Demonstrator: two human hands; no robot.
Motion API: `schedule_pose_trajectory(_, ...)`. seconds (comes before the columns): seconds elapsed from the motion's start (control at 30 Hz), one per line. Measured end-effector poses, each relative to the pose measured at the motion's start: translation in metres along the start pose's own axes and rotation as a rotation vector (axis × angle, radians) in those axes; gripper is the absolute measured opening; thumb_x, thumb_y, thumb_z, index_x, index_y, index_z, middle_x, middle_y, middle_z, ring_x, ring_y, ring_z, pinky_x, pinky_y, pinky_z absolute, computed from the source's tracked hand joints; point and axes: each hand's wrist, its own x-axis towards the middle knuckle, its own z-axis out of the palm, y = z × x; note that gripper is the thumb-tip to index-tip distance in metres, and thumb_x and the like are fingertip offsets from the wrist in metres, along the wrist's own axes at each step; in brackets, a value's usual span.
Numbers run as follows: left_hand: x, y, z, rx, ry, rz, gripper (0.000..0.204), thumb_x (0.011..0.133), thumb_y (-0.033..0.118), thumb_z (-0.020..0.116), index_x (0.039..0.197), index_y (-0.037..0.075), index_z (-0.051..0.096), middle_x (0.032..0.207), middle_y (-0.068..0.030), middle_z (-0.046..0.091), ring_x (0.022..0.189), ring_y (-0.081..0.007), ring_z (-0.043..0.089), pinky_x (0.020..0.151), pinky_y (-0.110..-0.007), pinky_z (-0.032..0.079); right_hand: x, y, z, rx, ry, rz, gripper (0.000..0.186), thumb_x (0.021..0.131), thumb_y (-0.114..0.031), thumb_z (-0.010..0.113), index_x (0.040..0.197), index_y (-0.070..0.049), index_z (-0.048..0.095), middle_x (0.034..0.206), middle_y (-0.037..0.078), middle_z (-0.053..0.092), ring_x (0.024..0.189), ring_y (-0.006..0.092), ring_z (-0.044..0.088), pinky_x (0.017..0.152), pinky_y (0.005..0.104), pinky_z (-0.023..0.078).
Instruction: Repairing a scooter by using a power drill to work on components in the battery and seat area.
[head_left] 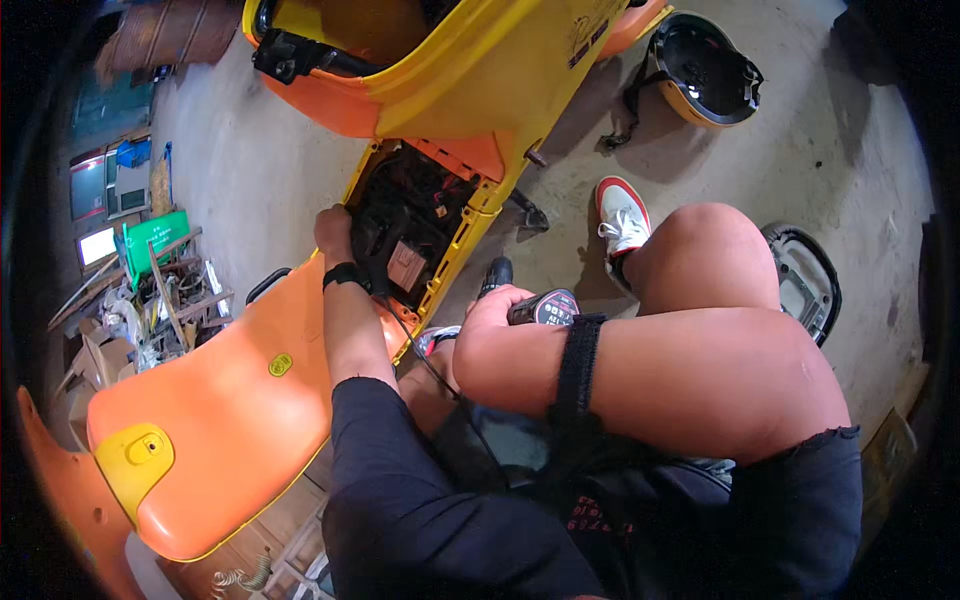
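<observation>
R hand (495, 302) has grip wrapped round drill (497, 272), L hand (333, 232) at bay (486, 205) edge nr wires (425, 190), its grip hidden, can't tell.

Left grip (333, 232) forward, right grip (497, 342) curled.

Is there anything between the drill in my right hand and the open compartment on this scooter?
Yes: in this view, the compartment's yellow rim lies between the drill and the opening. Nothing else visible separates them; their relative height is hard to tell.
</observation>
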Motion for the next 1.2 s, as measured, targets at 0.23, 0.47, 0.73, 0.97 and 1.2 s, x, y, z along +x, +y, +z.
schedule_pose_trajectory(0.23,0.002,-0.003,-0.008,0.067,-0.025,0.077,0.025,0.086,0.014,0.047,0.092,0.003,0.068,0.09,-0.0228,0.067,0.086,-0.039,0.066,0.073,-0.047,0.054,0.004,-0.006,-0.003,-0.006,-0.018,0.036,0.044,0.089,-0.043,0.051,0.121,-0.015,0.061,0.118,0.002,0.062,0.102,0.0221,0.059,0.088,0.0537,0.042)
schedule_pose_trajectory(0.47,0.018,-0.021,0.041,-0.133,-0.002,0.164,0.021,0.083,0.017,0.054,0.084,-0.001,0.065,0.086,-0.0269,0.065,0.086,-0.042,0.064,0.072,-0.048,0.054,0.018,-0.005,0.0,0.006,-0.073,0.081,0.043,0.089,-0.042,0.051,0.121,-0.015,0.061,0.118,0.002,0.062,0.102,0.0223,0.059,0.088,0.0537,0.042)
schedule_pose_trajectory(0.73,-0.012,0.023,-0.02,-1.408,-0.222,-0.647,0.026,0.09,0.02,0.043,0.07,0.006,0.054,0.058,-0.0059,0.048,0.046,-0.018,0.043,0.042,-0.032,0.033,0.029,-0.006,0.001,0.02,-0.11,0.118,0.043,0.089,-0.042,0.051,0.121,-0.015,0.061,0.118,0.002,0.062,0.102,0.0225,0.059,0.088,0.0537,0.042)
schedule_pose_trajectory(0.97,-0.033,0.012,-0.057,-1.721,-0.364,-0.606,0.03,0.094,0.032,0.044,0.069,0.016,0.041,0.054,0.0029,0.038,0.042,-0.0078,0.033,0.038,-0.023,0.023,0.034,-0.017,-0.003,0.01,-0.118,0.135,0.043,0.09,-0.041,0.051,0.121,-0.015,0.061,0.118,0.002,0.062,0.103,0.0227,0.059,0.088,0.0536,0.042)
schedule_pose_trajectory(1.2,-0.02,-0.004,-0.037,-1.634,-0.312,-0.662,0.032,0.095,0.037,0.049,0.074,0.013,0.05,0.056,0.0036,0.045,0.041,-0.0071,0.034,0.036,-0.022,0.023,0.036,-0.033,-0.009,-0.008,-0.125,0.159,0.042,0.09,-0.041,0.051,0.121,-0.015,0.061,0.118,0.002,0.062,0.103,0.0229,0.059,0.088,0.0536,0.042)
